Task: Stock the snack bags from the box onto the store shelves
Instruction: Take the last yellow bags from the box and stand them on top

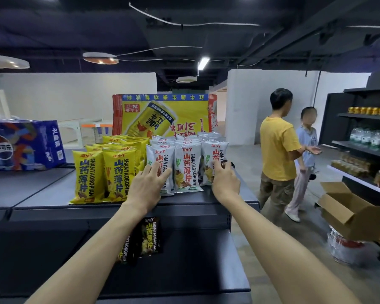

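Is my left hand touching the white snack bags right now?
Touching. In the head view the left hand lays its fingers on the leftmost white bag.

Single head-worn wide-angle view, facing forward and slightly downward, close over both outstretched arms to the shelf top [42, 189].

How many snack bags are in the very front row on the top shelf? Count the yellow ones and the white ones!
Yellow bags: 2
White bags: 3
Total: 5
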Available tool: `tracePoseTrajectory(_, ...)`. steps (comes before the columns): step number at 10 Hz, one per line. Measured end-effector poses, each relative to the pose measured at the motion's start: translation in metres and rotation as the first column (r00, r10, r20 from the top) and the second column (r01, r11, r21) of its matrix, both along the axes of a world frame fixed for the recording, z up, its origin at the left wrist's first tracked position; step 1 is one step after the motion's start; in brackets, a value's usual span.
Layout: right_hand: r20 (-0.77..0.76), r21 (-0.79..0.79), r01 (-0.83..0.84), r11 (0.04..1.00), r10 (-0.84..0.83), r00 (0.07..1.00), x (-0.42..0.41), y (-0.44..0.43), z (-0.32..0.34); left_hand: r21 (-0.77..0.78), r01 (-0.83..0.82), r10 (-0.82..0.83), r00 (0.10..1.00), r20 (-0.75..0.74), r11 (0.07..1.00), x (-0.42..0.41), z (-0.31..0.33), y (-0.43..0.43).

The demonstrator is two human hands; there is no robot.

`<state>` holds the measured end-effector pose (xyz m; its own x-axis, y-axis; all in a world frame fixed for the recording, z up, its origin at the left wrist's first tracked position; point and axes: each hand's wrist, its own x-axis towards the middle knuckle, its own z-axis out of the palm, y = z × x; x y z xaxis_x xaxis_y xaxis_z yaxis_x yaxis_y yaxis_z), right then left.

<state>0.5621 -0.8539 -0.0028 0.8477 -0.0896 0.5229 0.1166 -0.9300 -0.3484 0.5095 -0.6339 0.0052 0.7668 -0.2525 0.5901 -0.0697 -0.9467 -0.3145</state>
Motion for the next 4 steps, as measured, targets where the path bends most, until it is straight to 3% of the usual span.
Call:
tracePoseTrajectory(2,-0.021,0.085,-0.085,0.993,0.087,0.996,0.002,-0.008,-0.015,0.0,0.037,-0.037,0.999,-0.013,0.999,-0.013,-0.009,0.012)
tracePoseTrajectory(4,-0.027,0.081,-0.059,0.995,0.062,0.998,-0.023,-0.006,-0.02,-0.05,0.145,-0.143,0.989,0.041,0.988,-0.03,-0.015,0.026)
